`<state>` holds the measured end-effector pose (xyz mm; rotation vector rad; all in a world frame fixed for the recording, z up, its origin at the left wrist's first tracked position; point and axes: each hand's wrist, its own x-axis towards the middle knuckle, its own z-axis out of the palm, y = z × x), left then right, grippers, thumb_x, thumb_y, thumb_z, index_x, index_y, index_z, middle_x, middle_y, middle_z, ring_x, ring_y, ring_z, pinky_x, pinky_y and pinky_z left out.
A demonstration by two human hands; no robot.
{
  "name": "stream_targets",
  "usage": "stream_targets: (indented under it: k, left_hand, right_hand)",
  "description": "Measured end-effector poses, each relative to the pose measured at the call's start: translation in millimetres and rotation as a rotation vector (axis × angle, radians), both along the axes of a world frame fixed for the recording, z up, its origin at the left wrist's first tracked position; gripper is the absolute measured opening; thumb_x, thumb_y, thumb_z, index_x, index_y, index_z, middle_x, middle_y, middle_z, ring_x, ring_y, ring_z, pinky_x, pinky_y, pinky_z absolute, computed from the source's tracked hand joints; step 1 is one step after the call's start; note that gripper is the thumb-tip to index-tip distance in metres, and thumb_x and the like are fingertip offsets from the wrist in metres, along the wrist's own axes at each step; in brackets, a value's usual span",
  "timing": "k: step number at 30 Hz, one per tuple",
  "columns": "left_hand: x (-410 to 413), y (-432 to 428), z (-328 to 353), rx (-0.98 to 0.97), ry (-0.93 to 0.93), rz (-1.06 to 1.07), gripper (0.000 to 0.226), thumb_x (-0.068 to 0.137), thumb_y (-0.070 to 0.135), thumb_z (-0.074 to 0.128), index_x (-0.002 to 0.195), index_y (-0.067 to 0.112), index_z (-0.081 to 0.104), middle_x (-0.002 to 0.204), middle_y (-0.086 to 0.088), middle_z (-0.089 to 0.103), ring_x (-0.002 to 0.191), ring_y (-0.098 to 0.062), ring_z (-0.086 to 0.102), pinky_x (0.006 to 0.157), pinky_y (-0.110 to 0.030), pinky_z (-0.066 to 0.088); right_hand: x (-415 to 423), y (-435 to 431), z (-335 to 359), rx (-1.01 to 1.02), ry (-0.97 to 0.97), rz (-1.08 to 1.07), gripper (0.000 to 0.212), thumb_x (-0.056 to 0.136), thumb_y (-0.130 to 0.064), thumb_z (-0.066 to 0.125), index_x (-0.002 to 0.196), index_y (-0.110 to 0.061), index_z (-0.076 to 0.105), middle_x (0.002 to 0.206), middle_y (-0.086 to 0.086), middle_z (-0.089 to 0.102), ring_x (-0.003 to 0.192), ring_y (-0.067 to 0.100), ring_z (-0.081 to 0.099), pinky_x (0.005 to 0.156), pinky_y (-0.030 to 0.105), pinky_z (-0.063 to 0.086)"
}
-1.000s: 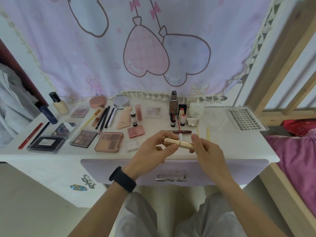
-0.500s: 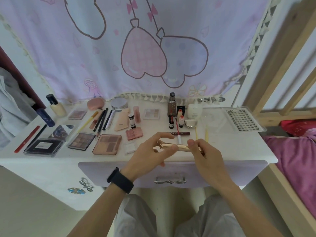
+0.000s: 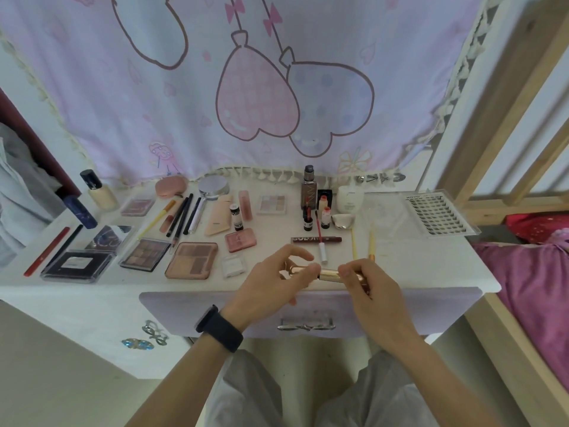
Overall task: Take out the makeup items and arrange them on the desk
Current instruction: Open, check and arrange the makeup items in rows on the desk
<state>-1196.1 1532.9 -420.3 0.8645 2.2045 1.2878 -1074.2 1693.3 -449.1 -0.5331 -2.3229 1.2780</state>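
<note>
Lipstick (image 3: 331, 275) hangs over the desk (image 3: 415, 268) edge, just beside a wand (image 3: 322, 253); gold, level, pinched by left hand (image 3: 271, 285) and right hand (image 3: 369, 291).

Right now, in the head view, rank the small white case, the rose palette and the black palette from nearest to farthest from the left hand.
1. Small white case, just left of the left hand holding the gold tube.
2. Rose palette, further left.
3. Black palette, at the far left.

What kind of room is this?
Likely a bedroom or dorm corner: a white dressing desk covered in makeup, a cartoon curtain behind it, and a wooden bed frame with pink bedding beside it.
</note>
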Motion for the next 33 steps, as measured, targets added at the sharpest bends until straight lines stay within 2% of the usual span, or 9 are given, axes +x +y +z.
stream_targets:
  k: [3,8,15,17,20,22,25,28,33]
  left_hand:
    - [-2,-1,-3,0.076,0.018,-0.047,0.019,0.087,0.031,0.077,0.102,0.036,0.067,0.092,0.008,0.069,0.066,-0.019,0.071,0.069,-0.026,0.058]
    - [-4,-2,-1,0.072,0.040,-0.031,0.013,0.091,0.037,0.072,0.097,0.026,0.071,0.086,0.004,0.073,0.062,-0.017,0.070,0.068,-0.024,0.056]
    - [-5,1,-2,-0.079,-0.085,0.086,0.064,0.099,0.059,0.044,0.056,0.016,0.064,0.053,-0.004,0.063,0.056,-0.013,0.056,0.074,-0.031,0.048]
    - [-6,0,-4,-0.075,-0.101,0.092,0.063,0.098,0.060,0.044,0.060,0.015,0.067,0.056,-0.002,0.065,0.055,-0.013,0.058,0.075,-0.033,0.051]
    - [-6,0,-5,-0.006,-0.107,0.046,0.033,0.096,0.054,0.055,0.100,0.026,0.072,0.077,0.003,0.074,0.059,-0.014,0.065,0.074,-0.034,0.058]
    - [-7,-2,-5,0.078,-0.133,0.004,0.021,0.092,0.042,0.068,0.110,0.032,0.069,0.087,0.003,0.074,0.062,-0.017,0.068,0.068,-0.029,0.058]
    - [-10,-5,-7,0.123,-0.105,-0.037,0.016,0.087,0.027,0.078,0.102,0.027,0.073,0.090,0.001,0.071,0.064,-0.018,0.068,0.065,-0.024,0.054]
    - [-13,-5,-8,0.096,-0.093,0.001,0.012,0.091,0.034,0.072,0.097,0.024,0.074,0.081,0.001,0.072,0.062,-0.015,0.066,0.067,-0.026,0.054]
    - [-14,-3,-8,0.016,-0.118,0.076,0.049,0.099,0.052,0.050,0.072,0.016,0.069,0.058,0.005,0.061,0.057,-0.013,0.059,0.070,-0.031,0.052]
  right_hand:
    - [1,2,-1,-0.054,0.005,-0.010,0.032,0.093,-0.051,0.045,0.091,-0.025,0.063,0.069,-0.010,0.053,0.062,0.002,0.048,0.060,0.012,0.038]
    - [-1,2,-1,-0.082,0.012,-0.005,0.025,0.099,-0.043,0.048,0.091,-0.025,0.063,0.071,-0.009,0.055,0.064,0.003,0.047,0.061,0.013,0.039]
    - [-1,-1,2,-0.023,0.031,0.028,0.011,0.100,-0.035,0.054,0.093,-0.029,0.060,0.087,-0.010,0.061,0.077,0.002,0.054,0.069,0.009,0.040]
    - [-1,-1,1,-0.015,0.031,0.027,0.010,0.099,-0.034,0.055,0.093,-0.028,0.060,0.088,-0.009,0.061,0.078,0.001,0.053,0.070,0.009,0.040]
    - [-1,1,-2,-0.011,0.015,0.019,0.013,0.100,-0.036,0.053,0.095,-0.026,0.061,0.088,-0.008,0.062,0.077,0.001,0.054,0.069,0.009,0.040]
    - [-2,2,-3,-0.017,0.009,0.008,0.014,0.101,-0.035,0.053,0.096,-0.026,0.062,0.084,-0.009,0.061,0.074,0.000,0.053,0.066,0.008,0.039]
    - [-2,4,-3,-0.042,0.006,0.009,0.014,0.101,-0.033,0.053,0.096,-0.025,0.063,0.079,-0.010,0.058,0.070,-0.002,0.051,0.064,0.008,0.038]
    - [-3,4,-3,-0.041,0.015,0.025,0.014,0.101,-0.035,0.053,0.096,-0.026,0.063,0.081,-0.010,0.058,0.070,0.001,0.051,0.065,0.010,0.039]
    - [-4,-1,0,0.004,0.063,0.030,0.006,0.098,-0.035,0.055,0.096,-0.032,0.060,0.091,-0.009,0.061,0.080,0.003,0.054,0.069,0.009,0.040]
